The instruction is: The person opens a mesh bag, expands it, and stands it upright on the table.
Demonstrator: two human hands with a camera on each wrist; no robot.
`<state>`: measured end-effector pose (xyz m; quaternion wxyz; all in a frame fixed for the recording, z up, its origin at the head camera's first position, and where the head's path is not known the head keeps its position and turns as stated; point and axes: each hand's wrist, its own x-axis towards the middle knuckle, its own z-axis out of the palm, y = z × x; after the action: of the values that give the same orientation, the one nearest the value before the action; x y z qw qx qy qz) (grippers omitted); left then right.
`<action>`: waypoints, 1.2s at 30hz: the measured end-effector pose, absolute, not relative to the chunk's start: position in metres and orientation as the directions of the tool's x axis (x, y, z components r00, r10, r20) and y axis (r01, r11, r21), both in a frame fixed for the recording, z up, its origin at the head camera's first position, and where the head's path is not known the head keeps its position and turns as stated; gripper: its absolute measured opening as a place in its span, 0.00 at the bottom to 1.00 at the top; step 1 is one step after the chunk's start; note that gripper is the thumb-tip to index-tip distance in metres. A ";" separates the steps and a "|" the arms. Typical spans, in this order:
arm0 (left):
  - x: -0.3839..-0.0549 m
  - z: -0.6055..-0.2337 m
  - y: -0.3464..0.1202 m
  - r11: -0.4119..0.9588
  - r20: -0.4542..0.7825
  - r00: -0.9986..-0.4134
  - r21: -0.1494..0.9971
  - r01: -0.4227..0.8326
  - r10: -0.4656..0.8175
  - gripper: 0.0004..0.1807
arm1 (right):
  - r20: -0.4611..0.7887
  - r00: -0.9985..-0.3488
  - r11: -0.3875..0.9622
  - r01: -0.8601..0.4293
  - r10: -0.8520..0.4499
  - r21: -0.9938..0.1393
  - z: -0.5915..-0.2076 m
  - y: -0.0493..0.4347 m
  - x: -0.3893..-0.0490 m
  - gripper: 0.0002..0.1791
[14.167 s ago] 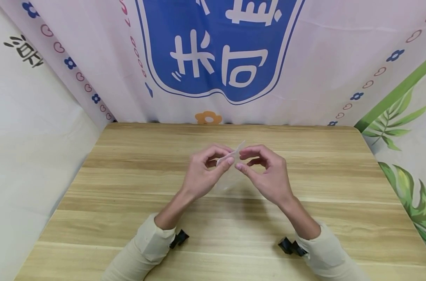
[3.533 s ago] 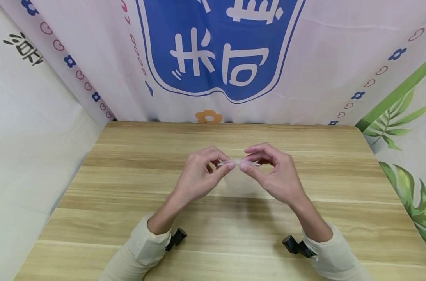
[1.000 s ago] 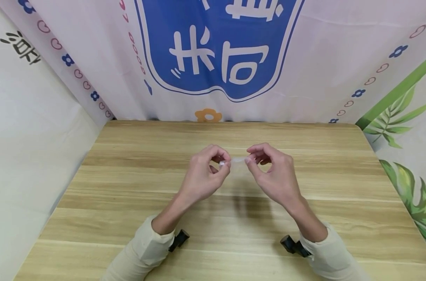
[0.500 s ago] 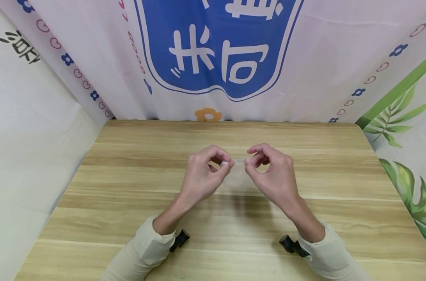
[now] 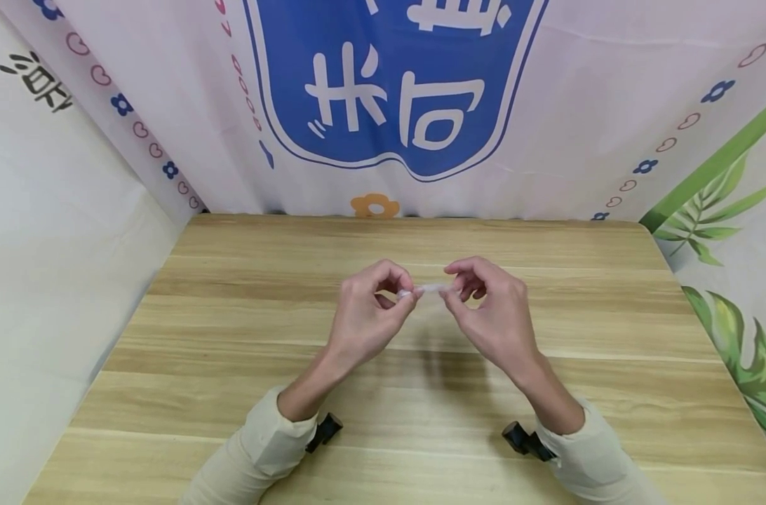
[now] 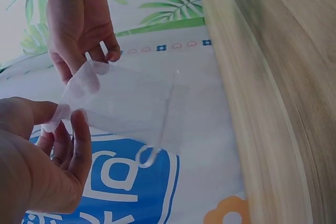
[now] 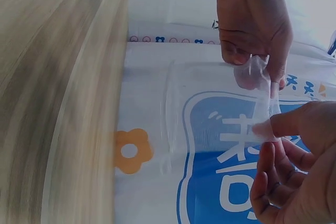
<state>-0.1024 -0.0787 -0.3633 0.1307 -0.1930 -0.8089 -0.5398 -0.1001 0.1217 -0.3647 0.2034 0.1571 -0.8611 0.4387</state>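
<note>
A small clear plastic bag (image 6: pixel 131 98) hangs from both hands above the table, its gathered upper edge (image 5: pixel 432 288) stretched between them. My left hand (image 5: pixel 367 315) pinches one end of that edge between thumb and forefinger, and a bit of film sticks out behind the pinch. My right hand (image 5: pixel 496 319) pinches the other end, its forefinger bent over the thumb. In the left wrist view a thicker strip (image 6: pixel 167 111) runs along the bag's lower end, with a small loop at one corner. Through the film in the right wrist view the printed curtain shows.
The wood-grain table (image 5: pixel 231 337) lies below the hands. Behind it hangs a curtain (image 5: pixel 560 126) with a blue printed badge, and a leaf-patterned cloth (image 5: pixel 730 280) borders the right side. Black camera mounts (image 5: pixel 323 431) sit at both sleeve cuffs.
Earlier the bag's edge stood tilted between the hands, then lay flat with the thumbs close together. The hands have since drawn slightly apart, and the right fingers shifted a little along the edge.
</note>
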 end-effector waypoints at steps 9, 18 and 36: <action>-0.106 -0.368 -0.079 0.436 0.501 -0.845 0.728 0.529 0.189 0.06 | 0.501 -0.860 0.565 -0.460 -0.093 -0.685 -0.366 0.121 -0.099 0.15; -0.106 -0.365 -0.081 0.500 0.449 -0.876 0.725 0.474 0.178 0.04 | 0.465 -0.878 0.603 -0.432 -0.113 -0.670 -0.363 0.124 -0.098 0.11; -0.107 -0.368 -0.080 0.472 0.522 -0.835 0.699 0.537 0.177 0.09 | 0.546 -0.831 0.582 -0.500 -0.112 -0.641 -0.367 0.119 -0.099 0.13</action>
<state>-0.1070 -0.0801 -0.3679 0.1926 -0.2135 -0.8359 -0.4675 -0.0988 0.1193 -0.3671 0.2305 0.1778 -0.8591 0.4209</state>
